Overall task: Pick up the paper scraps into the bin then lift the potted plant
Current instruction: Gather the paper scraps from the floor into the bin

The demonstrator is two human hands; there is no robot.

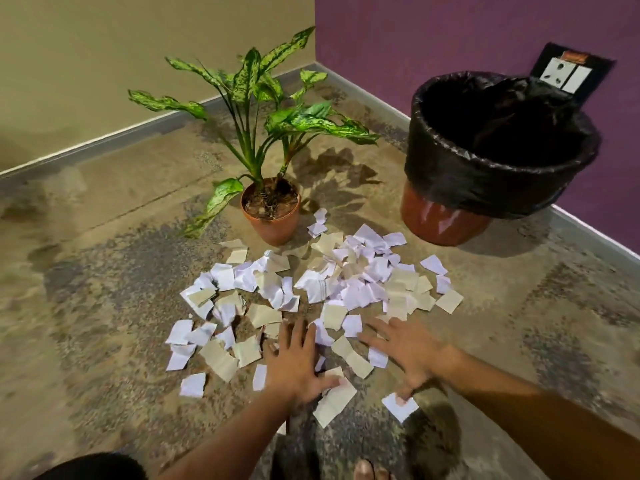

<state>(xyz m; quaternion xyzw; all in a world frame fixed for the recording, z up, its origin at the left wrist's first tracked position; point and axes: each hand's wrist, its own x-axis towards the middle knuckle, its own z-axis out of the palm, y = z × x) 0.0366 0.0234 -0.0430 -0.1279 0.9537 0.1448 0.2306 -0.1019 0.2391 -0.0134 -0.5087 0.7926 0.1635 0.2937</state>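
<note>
Lots of paper scraps (322, 299) lie in a messy pile on the floor (104, 271), in the middle of the view. Some are white and some are tan. Many lie on top of each other, and a few sit apart at the edges of the pile.

Both hands are down at the 6 o'clock side of the pile. The left hand (294, 362) lies flat on the scraps with its fingers spread out straight, so its grip is open. Its thumb touches a tan scrap at about 4 o'clock from the hand. The right hand (405, 351) is spread out flat too, with straight fingers pointing at 10 o'clock, so its grip is also open. Its thumb touches one white scrap (400, 407) that lies alone at 6 o'clock from the hand.

The potted plant (270, 213) stands upright at 12 o'clock from the pile, just beside the nearest scraps. It has long green spotted leaves and a brown pot.

The bin (485, 161) stands at 2 o'clock from the pile, near the scraps. It is reddish brown with a black bag (460, 181) folded over its rim.

Behind the bin is a purple wall (450, 36) with a wall socket (568, 74). At 10 o'clock is a tan wall (104, 64).
</note>
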